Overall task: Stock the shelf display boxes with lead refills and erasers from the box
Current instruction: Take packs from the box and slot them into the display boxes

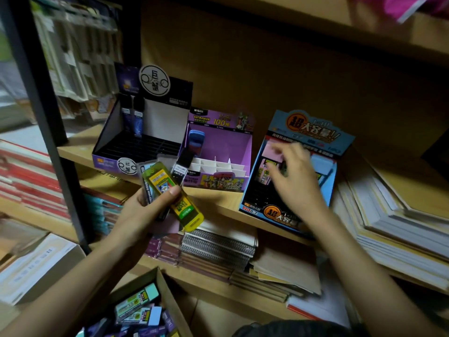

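Note:
My left hand [145, 210] grips a fan of lead refill cases, with a yellow case [175, 195] on top and black ones [181, 166] behind. My right hand [295, 181] reaches into the blue display box [335, 152] on the shelf, fingers pinched around a pink refill case [267, 173] that stands in it. Left of it sits a purple display box [243, 152] with white dividers and one blue-pink item [195, 142]. Further left stands a black display box [107, 139] holding two dark refill cases [133, 120]. A cardboard supply box [167, 295] of mixed refills lies below.
The wooden shelf [218, 198] carries the three display boxes. Stacks of paper pads [401, 227] lie to the right. Spiral notebooks [216, 246] and envelopes fill the shelf below. A black upright post [48, 132] divides off red-spined books [29, 181] at the left.

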Tool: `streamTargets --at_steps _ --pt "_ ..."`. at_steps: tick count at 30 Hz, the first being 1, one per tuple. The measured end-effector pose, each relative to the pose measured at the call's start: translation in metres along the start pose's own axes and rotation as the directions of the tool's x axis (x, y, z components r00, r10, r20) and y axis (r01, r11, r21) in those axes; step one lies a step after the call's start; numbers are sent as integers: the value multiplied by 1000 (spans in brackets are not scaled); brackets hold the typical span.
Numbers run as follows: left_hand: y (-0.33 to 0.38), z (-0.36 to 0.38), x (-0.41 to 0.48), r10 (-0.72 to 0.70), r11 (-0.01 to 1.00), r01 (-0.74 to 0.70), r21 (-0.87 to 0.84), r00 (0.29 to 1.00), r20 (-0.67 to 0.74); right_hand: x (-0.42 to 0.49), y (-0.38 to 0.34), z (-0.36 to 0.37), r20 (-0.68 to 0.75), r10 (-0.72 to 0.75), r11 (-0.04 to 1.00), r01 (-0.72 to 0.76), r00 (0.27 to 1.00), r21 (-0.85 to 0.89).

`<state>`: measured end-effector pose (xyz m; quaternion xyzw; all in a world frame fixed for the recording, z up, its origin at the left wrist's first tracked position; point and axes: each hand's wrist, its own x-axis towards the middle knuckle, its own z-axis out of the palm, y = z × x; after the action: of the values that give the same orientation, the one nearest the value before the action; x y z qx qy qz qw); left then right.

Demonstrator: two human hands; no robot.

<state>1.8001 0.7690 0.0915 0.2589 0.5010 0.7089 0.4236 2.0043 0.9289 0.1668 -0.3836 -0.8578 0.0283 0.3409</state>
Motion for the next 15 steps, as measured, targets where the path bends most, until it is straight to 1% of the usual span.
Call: streamTargets --at_steps 1,2,3,4,5,8,10,12,13,15 --pt "0 1 -1 -3 1000 3 -8 1000 10 -9 -21 8 102 15 981 -35 995 193" --pt "0 2 -2 -4 1000 4 -17 1000 16 -17 -42 17 216 7 928 -87 976 361" --pt "0 2 -3 -3 1000 3 -29 1000 17 -24 -61 25 309 -11 860 -148 951 488" --pt "1 3 -4 -2 999 2 -41 1000 14 -30 -76 34 374 -28 797 -206 927 568" --pt "1 2 -4 2 999 -1 -52 1000 10 -34 -89 42 427 -40 753 -253 903 607" --pt "3 -1 -5 -7 995 5 -101 1000 -25 -44 -109 59 546 -29 697 -374 837 611" --pt "5 -5 -5 -34 992 31 -120 999 -27 -45 -112 65 580 3 625 -455 814 635" --pt "7 -8 -6 -51 989 54 -135 998 22 -44 -113 68 586 58 546 -517 808 659" --pt "8 -9 -6 -58 987 65 -150 997 49 -42 -112 68 585 81 496 -542 807 679" --pt "11 -12 -6 -62 982 76 -171 994 86 -36 -112 65 597 106 352 -591 795 726"
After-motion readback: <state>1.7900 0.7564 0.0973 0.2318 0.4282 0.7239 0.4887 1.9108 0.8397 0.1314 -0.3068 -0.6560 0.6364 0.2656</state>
